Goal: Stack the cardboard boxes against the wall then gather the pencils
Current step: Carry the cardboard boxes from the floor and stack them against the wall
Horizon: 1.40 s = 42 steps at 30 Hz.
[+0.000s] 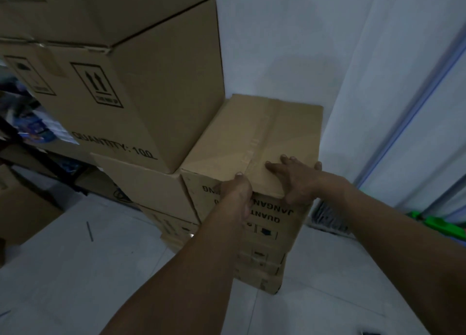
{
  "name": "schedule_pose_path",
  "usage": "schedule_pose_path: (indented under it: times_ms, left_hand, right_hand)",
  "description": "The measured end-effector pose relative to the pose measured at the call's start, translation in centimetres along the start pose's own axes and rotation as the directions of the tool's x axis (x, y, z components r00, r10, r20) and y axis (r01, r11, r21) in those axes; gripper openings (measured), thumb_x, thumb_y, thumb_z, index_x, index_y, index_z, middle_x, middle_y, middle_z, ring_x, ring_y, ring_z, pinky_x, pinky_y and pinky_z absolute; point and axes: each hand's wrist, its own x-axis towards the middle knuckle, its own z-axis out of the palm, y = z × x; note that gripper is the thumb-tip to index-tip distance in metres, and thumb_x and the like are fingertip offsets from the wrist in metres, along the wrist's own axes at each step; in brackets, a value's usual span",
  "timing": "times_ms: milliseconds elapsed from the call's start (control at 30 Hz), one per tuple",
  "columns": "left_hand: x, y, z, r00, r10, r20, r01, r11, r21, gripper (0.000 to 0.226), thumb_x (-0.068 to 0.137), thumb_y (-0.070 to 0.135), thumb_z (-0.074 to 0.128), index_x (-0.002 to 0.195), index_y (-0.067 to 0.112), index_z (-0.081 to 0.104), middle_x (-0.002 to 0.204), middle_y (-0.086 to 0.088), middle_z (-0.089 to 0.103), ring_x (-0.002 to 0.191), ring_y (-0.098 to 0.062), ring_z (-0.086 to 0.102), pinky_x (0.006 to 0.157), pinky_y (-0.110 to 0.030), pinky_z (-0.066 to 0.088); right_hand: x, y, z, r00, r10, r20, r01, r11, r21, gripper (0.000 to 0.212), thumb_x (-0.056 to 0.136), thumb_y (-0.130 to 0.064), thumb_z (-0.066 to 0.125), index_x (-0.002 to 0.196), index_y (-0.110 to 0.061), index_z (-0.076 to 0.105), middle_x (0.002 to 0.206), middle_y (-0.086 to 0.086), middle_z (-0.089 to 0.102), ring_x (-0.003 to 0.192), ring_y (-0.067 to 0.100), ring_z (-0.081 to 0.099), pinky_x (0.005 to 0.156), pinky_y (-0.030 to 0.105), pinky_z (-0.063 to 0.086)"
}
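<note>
White wall [290, 44] on the far side. Tall pile of large boxes [156, 95] on the left. To its right, touching it, is the top box [264, 133]: taped lid up, near-face print upside down, resting on lower boxes [262, 266] by the wall. Your left hand [235, 191] clasps its near top edge, fingers curled. Your right hand [295, 178] lies flat on the lid, fingers spread, grasping nothing. One pencil [89, 231] lies on the floor [75, 271], near left, well apart.

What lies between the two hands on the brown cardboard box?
Head view: a glossy tape strip on the brown cardboard box, between left hand and right hand.
</note>
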Motion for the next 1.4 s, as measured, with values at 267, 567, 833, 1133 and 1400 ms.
schedule_pose_path:
  times_ms: [267, 567, 833, 1133, 1400]
  left_hand:
    - [-2.0, 0.4, -2.9, 0.996, -0.015, 0.086, -0.005, 0.974, 0.228, 0.035, 0.101, 0.035, 0.044, 0.121, 0.008, 0.054, 0.105, -0.011, 0.064, 0.09, -0.026, 0.063, 0.07, -0.029, 0.057]
    - [-3.7, -1.2, -12.4, 0.958, 0.286, 0.018, -0.255, 0.821, 0.51, 0.062, 0.091, 0.034, 0.06, 0.145, 0.011, 0.041, 0.142, -0.011, 0.049, 0.125, -0.036, 0.051, 0.104, -0.045, 0.046]
    - [-4.2, -1.3, -21.5, 0.92, 0.391, -0.017, -0.321, 0.779, 0.539, 0.06, 0.095, 0.03, 0.057, 0.148, 0.012, 0.037, 0.145, -0.011, 0.045, 0.124, -0.028, 0.051, 0.101, -0.029, 0.045]
    - [-5.5, 0.6, -35.9, 0.858, 0.51, -0.062, -0.359, 0.682, 0.637, 0.016, 0.093, 0.016, 0.051, 0.079, 0.007, 0.053, 0.083, -0.01, 0.057, 0.077, -0.023, 0.055, 0.064, -0.024, 0.038]
    - [-6.4, 2.2, -53.3, 0.813, 0.527, -0.248, -0.297, 0.741, 0.602, 0.008, 0.095, 0.021, 0.055, 0.089, 0.017, 0.058, 0.089, 0.001, 0.055, 0.097, -0.018, 0.055, 0.079, -0.02, 0.041]
  right_hand:
    - [-0.1, -0.3, -0.1, 0.999, 0.039, 0.001, -0.039, 0.999, -0.038, 0.107, 0.083, -0.035, 0.072, 0.157, -0.036, -0.005, 0.165, 0.004, -0.005, 0.152, 0.028, 0.0, 0.116, 0.067, 0.012]
    - [-1.1, -5.0, 2.2, 0.98, 0.107, -0.167, -0.113, 0.993, -0.029, 0.076, 0.083, -0.036, 0.066, 0.144, -0.019, 0.025, 0.135, 0.012, 0.041, 0.125, 0.035, 0.044, 0.1, 0.056, 0.042]
    - [-1.9, -13.2, 3.0, 0.954, 0.041, -0.298, -0.005, 0.993, 0.121, 0.071, 0.083, -0.042, 0.069, 0.144, -0.024, 0.037, 0.133, 0.007, 0.048, 0.126, 0.032, 0.047, 0.104, 0.055, 0.039]
    - [-1.1, -28.8, 4.3, 0.956, -0.056, -0.289, 0.128, 0.963, 0.237, 0.072, 0.09, -0.049, 0.064, 0.148, -0.015, 0.04, 0.144, 0.011, 0.051, 0.128, 0.029, 0.051, 0.091, 0.029, 0.043]
    - [0.4, -47.6, 7.4, 0.933, -0.223, -0.282, 0.314, 0.888, 0.337, 0.043, 0.09, -0.042, 0.067, 0.116, -0.009, 0.06, 0.106, 0.008, 0.064, 0.103, 0.031, 0.063, 0.077, 0.034, 0.052]
